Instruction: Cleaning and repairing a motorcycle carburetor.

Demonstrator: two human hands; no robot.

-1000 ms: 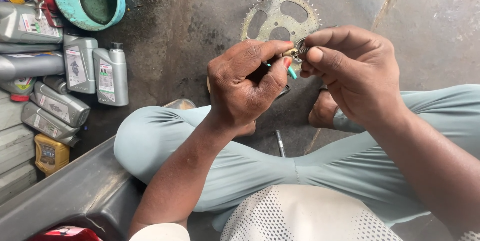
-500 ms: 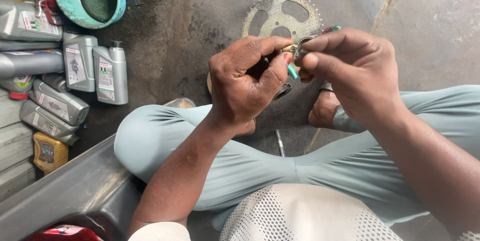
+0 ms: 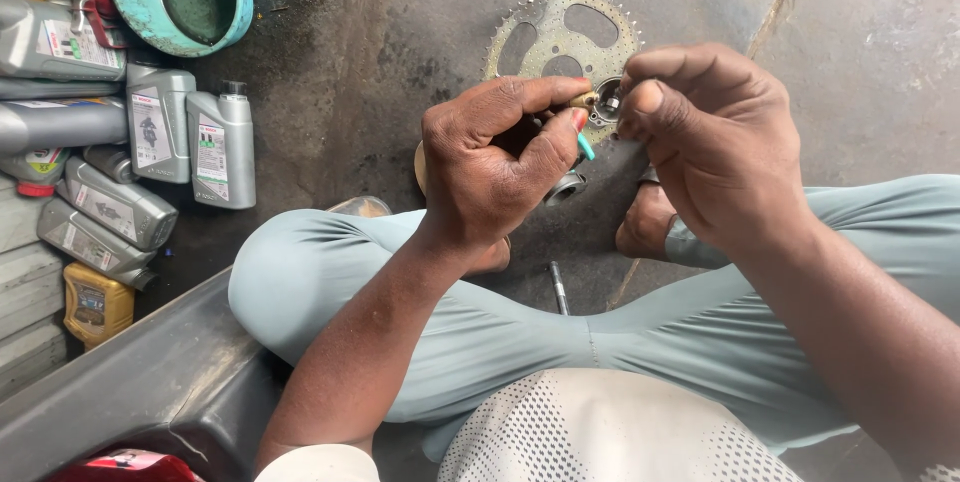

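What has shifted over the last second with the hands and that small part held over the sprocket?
Hardly anything: both hands drifted slightly up the frame. The left hand still pinches the small brass-coloured piece, and the right hand still grips the small round metal part against it. The toothed steel sprocket and grey oil bottles lie unmoved on the floor.

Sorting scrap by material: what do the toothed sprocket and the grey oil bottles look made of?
Sprocket: likely steel, dull grey with a worn, grimy finish and cut-out holes. Grey bottles: probably moulded plastic, smooth with a slight sheen, capped and labelled.
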